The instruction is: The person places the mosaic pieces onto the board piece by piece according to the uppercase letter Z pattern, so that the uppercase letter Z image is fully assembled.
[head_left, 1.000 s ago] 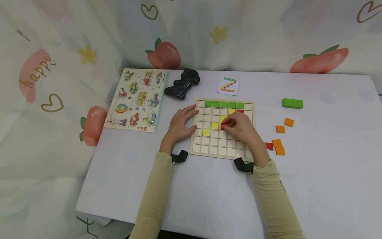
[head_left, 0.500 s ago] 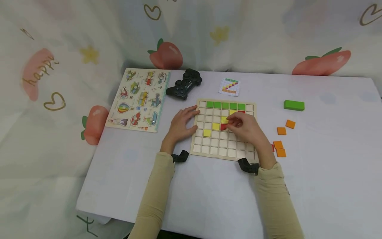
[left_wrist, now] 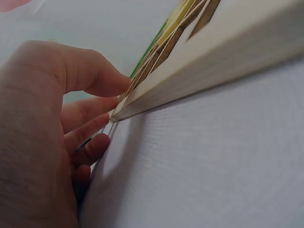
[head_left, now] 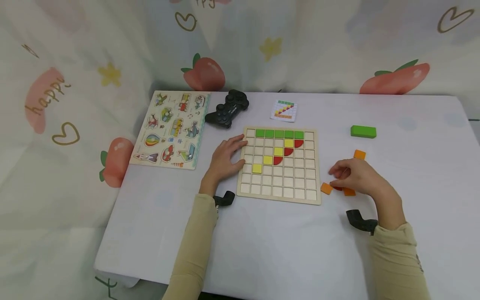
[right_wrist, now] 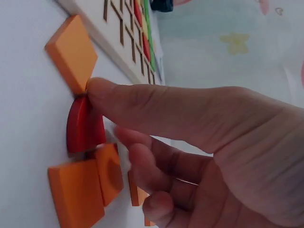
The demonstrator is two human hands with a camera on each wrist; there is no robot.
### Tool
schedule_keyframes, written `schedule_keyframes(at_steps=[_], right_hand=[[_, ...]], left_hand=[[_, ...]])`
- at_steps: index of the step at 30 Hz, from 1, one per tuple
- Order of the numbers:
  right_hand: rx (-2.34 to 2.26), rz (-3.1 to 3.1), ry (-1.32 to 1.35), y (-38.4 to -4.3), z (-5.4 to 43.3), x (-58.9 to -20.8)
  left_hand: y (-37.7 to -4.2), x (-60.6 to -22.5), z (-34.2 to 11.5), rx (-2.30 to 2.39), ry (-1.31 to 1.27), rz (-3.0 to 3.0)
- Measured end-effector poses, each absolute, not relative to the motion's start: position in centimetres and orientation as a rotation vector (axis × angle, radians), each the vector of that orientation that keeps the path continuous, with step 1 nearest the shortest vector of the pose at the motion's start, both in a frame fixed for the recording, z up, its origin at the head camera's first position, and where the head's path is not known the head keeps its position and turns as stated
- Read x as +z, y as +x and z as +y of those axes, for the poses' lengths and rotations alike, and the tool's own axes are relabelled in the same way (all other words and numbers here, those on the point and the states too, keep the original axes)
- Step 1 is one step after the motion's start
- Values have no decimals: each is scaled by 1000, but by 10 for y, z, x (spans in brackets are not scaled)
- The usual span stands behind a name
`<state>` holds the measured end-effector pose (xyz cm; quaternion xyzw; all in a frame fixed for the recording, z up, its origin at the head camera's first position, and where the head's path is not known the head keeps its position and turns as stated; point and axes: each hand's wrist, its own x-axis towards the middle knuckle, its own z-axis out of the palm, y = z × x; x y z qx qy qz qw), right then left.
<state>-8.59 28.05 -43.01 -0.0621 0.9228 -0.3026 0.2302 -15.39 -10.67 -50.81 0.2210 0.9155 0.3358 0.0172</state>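
Note:
A wooden grid board point(head_left: 241, 189) lies mid-table, bearing a row of green tiles point(head_left: 279, 134), a diagonal of yellow tiles point(head_left: 268, 160) and three red quarter-round pieces point(head_left: 277, 160). My left hand point(head_left: 225, 158) rests at the board's left edge, fingers extended; in the left wrist view its thumb point(left_wrist: 107, 78) touches the board's corner. Off the board's right side, my right hand point(head_left: 358, 177) reaches over a loose red quarter-round piece point(right_wrist: 84, 124). Its thumb tip touches or nearly touches that piece's corner, with the index finger apart. Orange tiles point(right_wrist: 73, 54) lie around the piece, some partly hidden.
Behind the board lies a small pattern card point(head_left: 283, 111). A black game controller point(head_left: 228, 109) and an animal-and-vehicle picture puzzle point(head_left: 168, 129) are at back left. A green block point(head_left: 363, 131) stands at right, beyond an orange tile point(head_left: 359, 154).
The right hand has let go of a red piece on the board and moved right to the loose pieces. The left hand stays at the board's edge.

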Motion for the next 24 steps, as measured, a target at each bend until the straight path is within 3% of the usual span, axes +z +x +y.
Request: schedule_keyframes(at_steps=[18,24], right_hand=[[-724,2669,-58,-84,282,-430],[-865,2702,-130,-89,274,-429]], left_hand=[[-150,-512,-110,1103,687,2853],[-152,-509,-108,1099,717,2845]])
